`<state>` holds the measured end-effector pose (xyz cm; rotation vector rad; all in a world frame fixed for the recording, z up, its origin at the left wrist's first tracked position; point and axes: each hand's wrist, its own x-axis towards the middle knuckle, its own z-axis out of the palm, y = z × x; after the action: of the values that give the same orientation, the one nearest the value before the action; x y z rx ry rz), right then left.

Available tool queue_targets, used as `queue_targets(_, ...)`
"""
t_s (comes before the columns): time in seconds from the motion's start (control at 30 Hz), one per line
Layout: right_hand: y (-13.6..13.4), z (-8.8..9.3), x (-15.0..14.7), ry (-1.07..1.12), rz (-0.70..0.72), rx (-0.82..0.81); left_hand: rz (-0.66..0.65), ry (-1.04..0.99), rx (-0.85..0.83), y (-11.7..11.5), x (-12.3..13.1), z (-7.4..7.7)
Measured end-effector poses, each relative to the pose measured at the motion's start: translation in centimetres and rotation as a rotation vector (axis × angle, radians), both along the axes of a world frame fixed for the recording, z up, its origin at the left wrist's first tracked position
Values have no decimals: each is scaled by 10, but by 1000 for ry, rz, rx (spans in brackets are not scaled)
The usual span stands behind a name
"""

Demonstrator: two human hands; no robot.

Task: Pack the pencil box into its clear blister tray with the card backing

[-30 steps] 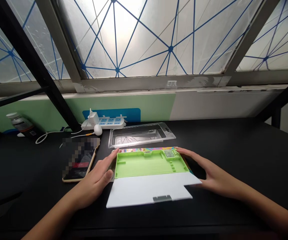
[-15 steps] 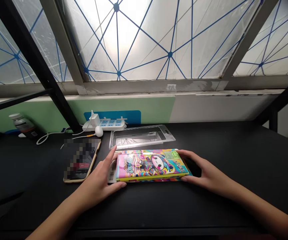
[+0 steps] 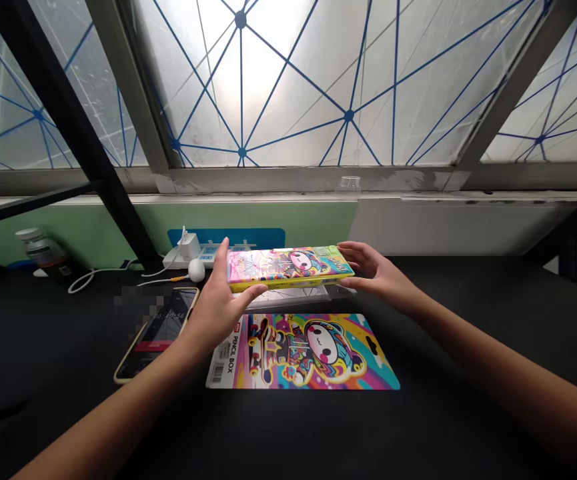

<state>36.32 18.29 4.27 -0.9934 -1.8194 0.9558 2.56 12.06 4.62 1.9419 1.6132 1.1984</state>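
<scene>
A colourful pencil box (image 3: 291, 265) with a cartoon figure is held up between both hands, above the clear plastic shell (image 3: 288, 297). My left hand (image 3: 223, 297) grips its left end, thumb along the front edge. At the right end, my right hand (image 3: 373, 273) grips it with thumb below and fingers behind. Nearer to me, a printed backing card (image 3: 308, 351) marked PENCIL BOX lies flat on the black table (image 3: 288, 427). The box hides most of the shell.
Left of the hands lies a phone (image 3: 161, 333). Behind it are a white power strip (image 3: 208, 253), a charger (image 3: 188, 247) and a cable with a round white end (image 3: 197, 270). A bottle (image 3: 48, 253) leans at the far left. Black frame bars (image 3: 75, 133) slant at the left.
Both hands have lifted the pencil box up and away from me, off the backing card. The card now shows fully, and the box covers much of the plastic shell.
</scene>
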Motion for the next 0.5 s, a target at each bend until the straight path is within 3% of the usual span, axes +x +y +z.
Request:
queue_targets(0.1, 12, -21, -7, 19, -1, -20, 26, 32, -52, 7, -3, -14)
queue_targets(0.23, 2, -41, -9, 3, 24, -59, 11, 84, -161, -1, -7, -26)
queue_targets(0.5, -6, -44, -7, -91, 41, -48, -11, 213, -184, 0, -9, -23)
